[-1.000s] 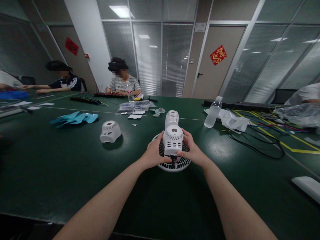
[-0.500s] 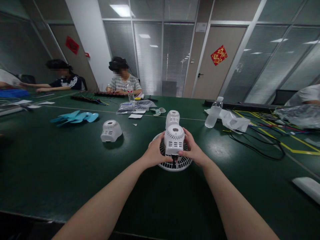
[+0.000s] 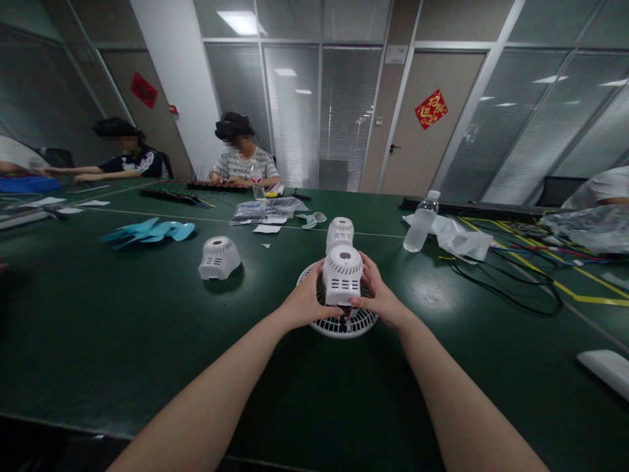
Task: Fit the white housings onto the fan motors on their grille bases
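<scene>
Since the earlier frame, the thumb of the left hand (image 3: 308, 301) has edged toward the right hand (image 3: 382, 298) beneath a white, rounded, vented plastic housing (image 3: 343, 270). Both hands grip it between them, over a round white plastic grille (image 3: 339, 333); contact below is hard to see.

Front motor housing (image 3: 343, 278): between left hand (image 3: 304, 301) and right hand (image 3: 382, 298), above fan grille (image 3: 344, 335)
Rear motor housing (image 3: 340, 231): just behind front motor housing
Side motor housing (image 3: 219, 259): on bench (image 3: 122, 328), left of both hands
Fan blades (image 3: 147, 231): left of side motor housing, farther back
Bottle (image 3: 421, 226): right of rear motor housing
Plastic bags (image 3: 268, 211): behind side motor housing, rightward
</scene>
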`<move>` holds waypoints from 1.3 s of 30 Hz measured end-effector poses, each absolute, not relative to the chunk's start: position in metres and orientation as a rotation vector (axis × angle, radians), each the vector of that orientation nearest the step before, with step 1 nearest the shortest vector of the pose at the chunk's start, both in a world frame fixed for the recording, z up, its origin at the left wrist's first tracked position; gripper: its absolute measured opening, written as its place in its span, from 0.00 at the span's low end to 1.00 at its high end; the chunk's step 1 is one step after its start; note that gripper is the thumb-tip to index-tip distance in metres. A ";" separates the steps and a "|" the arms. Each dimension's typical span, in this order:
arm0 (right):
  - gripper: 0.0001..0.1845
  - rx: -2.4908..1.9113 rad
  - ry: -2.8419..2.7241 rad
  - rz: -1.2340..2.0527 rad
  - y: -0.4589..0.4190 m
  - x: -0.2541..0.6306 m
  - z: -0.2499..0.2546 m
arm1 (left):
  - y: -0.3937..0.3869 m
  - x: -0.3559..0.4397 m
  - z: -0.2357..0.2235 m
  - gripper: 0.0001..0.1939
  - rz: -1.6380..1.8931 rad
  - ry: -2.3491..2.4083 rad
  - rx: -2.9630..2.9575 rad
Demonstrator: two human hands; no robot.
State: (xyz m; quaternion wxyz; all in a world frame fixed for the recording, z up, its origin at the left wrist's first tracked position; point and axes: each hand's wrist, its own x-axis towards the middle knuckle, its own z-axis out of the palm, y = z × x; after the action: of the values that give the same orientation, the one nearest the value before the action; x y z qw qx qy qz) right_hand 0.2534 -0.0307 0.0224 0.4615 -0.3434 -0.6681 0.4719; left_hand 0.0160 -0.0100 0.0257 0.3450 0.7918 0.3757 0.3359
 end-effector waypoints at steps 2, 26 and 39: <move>0.60 -0.848 -1.647 1.161 -0.031 0.254 0.022 | -0.010 0.016 0.026 0.60 0.863 0.986 2.046; 0.58 -0.806 -1.642 1.144 -0.033 0.251 0.023 | -0.007 0.015 0.017 0.61 0.923 0.931 2.042; 0.58 -0.851 -1.762 1.070 -0.030 0.253 0.023 | 0.000 0.015 0.012 0.66 0.917 0.909 2.109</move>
State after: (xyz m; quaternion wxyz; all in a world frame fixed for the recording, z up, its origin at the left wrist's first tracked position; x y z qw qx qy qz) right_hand 0.2527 -0.0300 0.0230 0.4399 -0.3428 -0.7096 0.4307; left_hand 0.0146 -0.0002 0.0118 0.3282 0.8058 0.3471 0.3501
